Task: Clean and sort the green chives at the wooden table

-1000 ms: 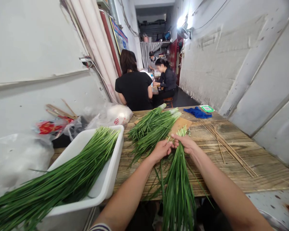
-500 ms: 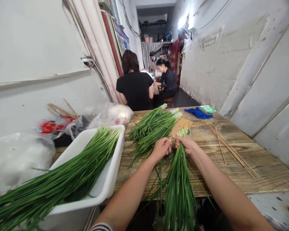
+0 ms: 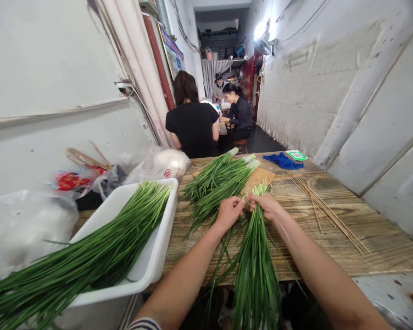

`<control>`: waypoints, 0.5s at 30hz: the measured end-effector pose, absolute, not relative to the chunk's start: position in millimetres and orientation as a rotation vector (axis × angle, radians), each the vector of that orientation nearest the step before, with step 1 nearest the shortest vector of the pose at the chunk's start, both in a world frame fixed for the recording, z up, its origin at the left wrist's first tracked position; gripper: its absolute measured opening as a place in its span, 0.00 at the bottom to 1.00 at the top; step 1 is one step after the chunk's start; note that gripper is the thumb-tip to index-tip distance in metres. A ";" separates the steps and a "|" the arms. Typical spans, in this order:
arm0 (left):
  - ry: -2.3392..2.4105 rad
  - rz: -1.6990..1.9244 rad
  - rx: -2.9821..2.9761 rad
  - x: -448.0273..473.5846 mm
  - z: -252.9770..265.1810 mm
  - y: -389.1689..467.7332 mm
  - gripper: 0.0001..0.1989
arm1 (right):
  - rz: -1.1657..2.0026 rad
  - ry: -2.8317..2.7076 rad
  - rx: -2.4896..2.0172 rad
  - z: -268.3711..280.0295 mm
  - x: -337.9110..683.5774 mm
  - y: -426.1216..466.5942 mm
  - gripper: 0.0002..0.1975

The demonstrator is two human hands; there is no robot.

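My right hand (image 3: 265, 204) is wrapped round a bunch of garlic chives (image 3: 256, 275), pale stem ends up, long green leaves hanging past the table's front edge. Close beside it, my left hand (image 3: 230, 211) is closed in a pinch on a thin chive strand; its pale end shows at the fingertips, while much of it is hidden. Loose leaves dangle below that hand. Just beyond both hands, more chives (image 3: 216, 183) lie in a pile, partly on a brown board (image 3: 261, 176). At the left, a white plastic tub (image 3: 165, 229) holds a large heap of chives (image 3: 99, 243).
Thin wooden sticks (image 3: 330, 215) lie on the right of the wooden table (image 3: 375, 233). A blue cloth (image 3: 282, 160) and a green code card (image 3: 296, 155) are at its far edge. Plastic bags (image 3: 158, 162) crowd the left. Several people sit or stand beyond.
My left hand has shifted very slightly and its fingers have drawn into a tighter pinch by the bunch. Loose leaves below it have swung a little. My right hand keeps its grip.
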State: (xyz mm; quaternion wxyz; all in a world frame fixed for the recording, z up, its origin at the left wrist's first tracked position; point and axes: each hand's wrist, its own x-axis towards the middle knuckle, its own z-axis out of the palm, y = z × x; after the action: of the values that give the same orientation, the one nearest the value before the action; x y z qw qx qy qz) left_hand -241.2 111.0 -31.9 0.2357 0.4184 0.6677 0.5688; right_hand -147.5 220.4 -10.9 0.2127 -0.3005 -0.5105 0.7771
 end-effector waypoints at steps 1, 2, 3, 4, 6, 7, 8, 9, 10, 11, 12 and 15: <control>1.837 1.556 1.151 -241.5 -32.7 111.3 0.13 | 2.156 -1.421 -0.835 -11.3 -147.5 220.6 0.13; 1.841 1.551 1.155 -241.9 -33.4 111.6 0.13 | 2.154 -1.422 -0.836 -11.5 -147.5 220.7 0.13; 1.843 1.545 1.157 -242.2 -34.1 111.8 0.14 | 2.153 -1.423 -0.835 -11.6 -147.5 220.8 0.13; 1.843 1.540 1.155 -242.4 -34.6 112.0 0.14 | 2.154 -1.424 -0.833 -11.5 -147.4 220.8 0.12; 1.838 1.533 1.140 -242.4 -34.8 111.9 0.15 | 2.158 -1.423 -0.826 -11.3 -147.3 220.7 0.12; 1.831 1.533 1.128 -242.2 -34.4 111.8 0.15 | 2.162 -1.424 -0.822 -11.3 -147.2 220.7 0.11; 1.821 1.536 1.114 -241.8 -33.6 111.6 0.15 | 2.165 -1.426 -0.818 -11.4 -147.2 220.8 0.11; 1.808 1.540 1.099 -241.3 -32.6 111.2 0.15 | 2.165 -1.428 -0.813 -11.6 -147.3 221.0 0.11; 1.793 1.544 1.081 -240.6 -31.3 110.9 0.14 | 2.162 -1.432 -0.810 -11.8 -147.3 221.2 0.11; 1.776 1.547 1.062 -240.0 -29.8 110.5 0.14 | 2.158 -1.440 -0.810 -12.2 -147.4 221.5 0.11; 1.756 1.549 1.040 -239.4 -28.1 110.0 0.14 | 2.152 -1.449 -0.814 -12.5 -147.4 221.7 0.11; 1.682 1.544 0.968 -238.5 -23.4 108.3 0.14 | 2.138 -1.475 -0.831 -12.9 -147.3 221.9 0.13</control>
State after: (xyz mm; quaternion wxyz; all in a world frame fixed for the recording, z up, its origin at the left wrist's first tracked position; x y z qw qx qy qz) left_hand -238.5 108.3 -23.4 0.3249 0.3692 0.6415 0.5887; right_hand -147.3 221.9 -12.9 0.2056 -0.2981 -0.5294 0.7672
